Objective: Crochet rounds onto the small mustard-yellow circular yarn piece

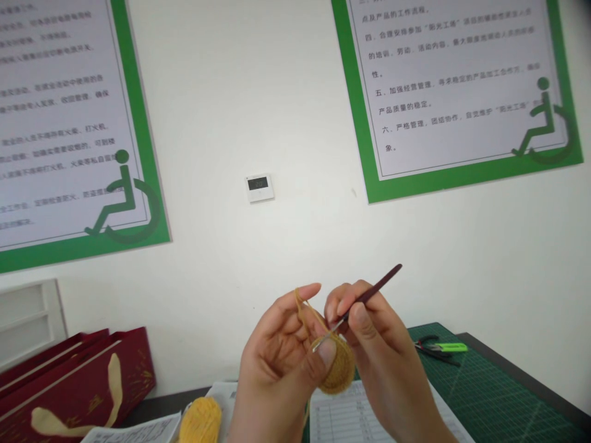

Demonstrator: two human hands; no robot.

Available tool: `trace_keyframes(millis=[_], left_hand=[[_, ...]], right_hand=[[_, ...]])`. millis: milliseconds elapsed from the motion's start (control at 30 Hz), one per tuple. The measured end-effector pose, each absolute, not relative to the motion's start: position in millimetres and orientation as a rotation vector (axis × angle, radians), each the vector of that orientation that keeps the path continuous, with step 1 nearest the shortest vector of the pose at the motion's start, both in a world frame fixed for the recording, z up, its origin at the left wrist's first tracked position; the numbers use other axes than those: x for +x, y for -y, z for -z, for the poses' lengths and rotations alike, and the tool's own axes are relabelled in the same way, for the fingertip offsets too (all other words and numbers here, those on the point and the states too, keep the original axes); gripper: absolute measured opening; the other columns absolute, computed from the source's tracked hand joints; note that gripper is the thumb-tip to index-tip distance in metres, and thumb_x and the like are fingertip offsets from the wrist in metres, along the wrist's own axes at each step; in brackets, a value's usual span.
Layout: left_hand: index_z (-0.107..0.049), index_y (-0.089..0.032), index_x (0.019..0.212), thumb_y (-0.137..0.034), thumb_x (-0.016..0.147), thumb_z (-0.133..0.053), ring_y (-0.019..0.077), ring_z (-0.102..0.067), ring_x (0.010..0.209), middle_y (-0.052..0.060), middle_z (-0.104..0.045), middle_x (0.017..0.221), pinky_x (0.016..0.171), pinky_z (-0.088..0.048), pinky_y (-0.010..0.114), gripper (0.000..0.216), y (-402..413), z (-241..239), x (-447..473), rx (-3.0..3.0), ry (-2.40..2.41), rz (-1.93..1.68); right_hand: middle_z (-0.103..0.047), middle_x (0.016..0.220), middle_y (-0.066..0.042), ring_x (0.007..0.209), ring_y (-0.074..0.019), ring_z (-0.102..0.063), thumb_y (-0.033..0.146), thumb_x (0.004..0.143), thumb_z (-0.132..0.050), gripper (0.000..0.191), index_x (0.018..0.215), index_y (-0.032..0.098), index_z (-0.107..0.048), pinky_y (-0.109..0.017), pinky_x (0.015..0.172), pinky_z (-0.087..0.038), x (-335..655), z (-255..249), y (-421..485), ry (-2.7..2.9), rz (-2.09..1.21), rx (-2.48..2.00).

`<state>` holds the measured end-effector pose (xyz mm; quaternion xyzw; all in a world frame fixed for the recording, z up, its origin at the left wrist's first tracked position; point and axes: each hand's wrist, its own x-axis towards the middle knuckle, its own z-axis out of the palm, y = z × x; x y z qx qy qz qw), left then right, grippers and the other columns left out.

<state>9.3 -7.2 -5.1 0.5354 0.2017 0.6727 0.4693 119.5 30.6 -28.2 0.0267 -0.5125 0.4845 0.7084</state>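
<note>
My left hand [286, 351] pinches a round, mustard-coloured crochet piece [340, 369] between thumb and fingers. A strand of the same yarn [299, 301] loops over its raised index finger. In my right hand [373, 332] is a crochet hook [381, 283] with a dark maroon handle, held like a pen. The hook's metal tip lies at the upper edge of the crochet piece, across the left thumb. Below and to the left sits a ball of yellow yarn [200, 420], with nothing touching it.
Printed sheets [339, 418] lie under my hands. On the green cutting mat [489, 387] at right are black-handled pliers [436, 352] and a bright green tool [452, 347]. Dark red gift bags [78, 381] stand at left. Behind is a wall with a thermostat [259, 187] and green-framed posters [369, 184].
</note>
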Motion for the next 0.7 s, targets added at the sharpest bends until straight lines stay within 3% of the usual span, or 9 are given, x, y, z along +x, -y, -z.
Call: trace_keyframes(millis=[167,433,700], left_hand=[[-0.078,-0.025,0.110,-0.018,0.072,-0.087,0.0124,-0.059,0.075,0.002,-0.065,0.079,0.067,-0.048,0.021,0.040,6.6,3.7,17.4,1.313,-0.551,-1.737],[-0.078,-0.023,0.108,-0.018,0.075,-0.084,0.0119,-0.059,0.072,0.003,-0.066,0.080,0.067,-0.047,0.021,0.034,5.7,4.5,16.4,1.292,-0.572,-1.737],[-0.079,-0.020,0.104,-0.015,0.073,-0.085,0.0122,-0.059,0.071,0.004,-0.067,0.078,0.063,-0.045,0.021,0.032,5.2,4.3,16.7,1.257,-0.577,-1.764]], right_hand=[[-0.067,0.088,0.001,0.082,-0.0120,-0.061,0.038,0.102,-0.055,0.016,0.096,0.027,-0.064,-0.024,0.077,-0.050,120.6,34.2,-37.0,1.183,-0.862,0.013],[-0.069,0.080,0.003,0.075,-0.0106,-0.061,0.042,0.097,-0.063,0.017,0.090,0.026,-0.064,-0.022,0.071,-0.052,123.1,29.3,-42.2,1.050,-0.977,0.019],[-0.070,0.077,0.003,0.070,-0.0116,-0.059,0.041,0.100,-0.057,0.019,0.090,0.025,-0.060,-0.025,0.069,-0.049,132.7,26.5,-48.8,1.162,-0.850,0.034]])
